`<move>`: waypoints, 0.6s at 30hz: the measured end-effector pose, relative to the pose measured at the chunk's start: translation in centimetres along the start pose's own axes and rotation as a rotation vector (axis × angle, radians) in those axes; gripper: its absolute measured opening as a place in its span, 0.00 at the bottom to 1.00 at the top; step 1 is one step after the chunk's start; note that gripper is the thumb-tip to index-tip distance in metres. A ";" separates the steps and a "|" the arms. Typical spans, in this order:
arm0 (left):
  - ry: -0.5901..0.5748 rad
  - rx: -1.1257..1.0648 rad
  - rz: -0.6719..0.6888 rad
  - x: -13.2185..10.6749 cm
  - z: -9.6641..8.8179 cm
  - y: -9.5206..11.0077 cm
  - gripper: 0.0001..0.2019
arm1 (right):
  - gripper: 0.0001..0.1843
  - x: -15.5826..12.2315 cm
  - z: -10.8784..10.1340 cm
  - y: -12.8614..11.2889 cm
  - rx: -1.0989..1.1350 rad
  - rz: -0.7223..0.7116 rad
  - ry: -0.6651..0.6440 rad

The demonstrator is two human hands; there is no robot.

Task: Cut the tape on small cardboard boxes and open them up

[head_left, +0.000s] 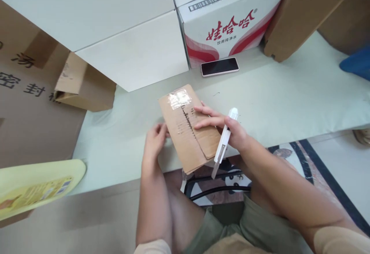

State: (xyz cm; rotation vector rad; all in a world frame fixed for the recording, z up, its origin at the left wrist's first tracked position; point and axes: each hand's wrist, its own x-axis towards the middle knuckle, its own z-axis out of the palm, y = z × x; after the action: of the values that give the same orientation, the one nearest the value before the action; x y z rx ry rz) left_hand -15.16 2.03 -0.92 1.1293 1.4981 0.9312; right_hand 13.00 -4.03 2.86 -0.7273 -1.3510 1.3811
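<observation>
A small flat cardboard box (187, 130) lies tilted near the front edge of the covered table. Shiny clear tape (179, 98) covers the far end of its middle seam, and ragged marks run along that seam. My left hand (155, 140) has its fingers curled in at the box's left edge, the fingertips partly hidden by it. In my right hand (234, 130) a white utility knife (223, 142) is held by the thumb side, its bare blade pointing down toward me. Two outstretched fingers of that hand rest on top of the box.
Behind stand white boxes (135, 53) and a red-and-white water carton (228, 30), with a phone (220, 67) before it. A small open carton (89, 84) is at left, a tall brown one (303, 19) at right. A yellow-green container (37, 184) juts in at lower left.
</observation>
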 end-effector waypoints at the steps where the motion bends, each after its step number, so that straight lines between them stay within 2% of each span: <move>1: 0.080 0.005 0.026 0.3 0.2 0.2 0.24 | 0.37 -0.1 0.2 0.2 -0.011 -0.010 -0.004; 3: 0.199 -0.086 0.147 0.8 0.8 0.7 0.29 | 0.37 -0.1 0.7 0.5 -0.020 -0.020 -0.016; 4: 0.215 -0.174 0.236 1.0 1.1 1.1 0.31 | 0.37 -0.1 0.9 0.6 -0.019 -0.026 -0.027; 7: 0.162 -0.332 0.476 0.8 2.4 2.4 0.32 | 0.35 -0.2 1.6 0.7 -0.009 -0.037 -0.065; 10: 0.103 -0.313 0.521 0.4 3.6 3.4 0.26 | 0.34 -0.4 1.8 0.6 0.003 -0.009 -0.034; 12: 0.080 -0.345 0.486 0.3 4.4 3.5 0.22 | 0.35 -0.6 1.6 0.2 0.007 -0.003 0.103; 16: 0.136 -0.477 0.492 0.4 5.4 2.7 0.19 | 0.38 -0.8 0.5 -1.2 -0.046 -0.120 0.543; 18: 0.143 -0.487 0.503 0.2 5.9 2.4 0.19 | 0.39 -0.4 0.0 -2.2 -0.038 -0.131 0.644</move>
State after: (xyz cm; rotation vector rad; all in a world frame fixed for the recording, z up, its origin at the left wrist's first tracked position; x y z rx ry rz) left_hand -8.98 2.94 0.07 1.1021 1.0142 1.6487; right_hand 13.67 -4.76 4.87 -0.9845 -0.8923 0.9030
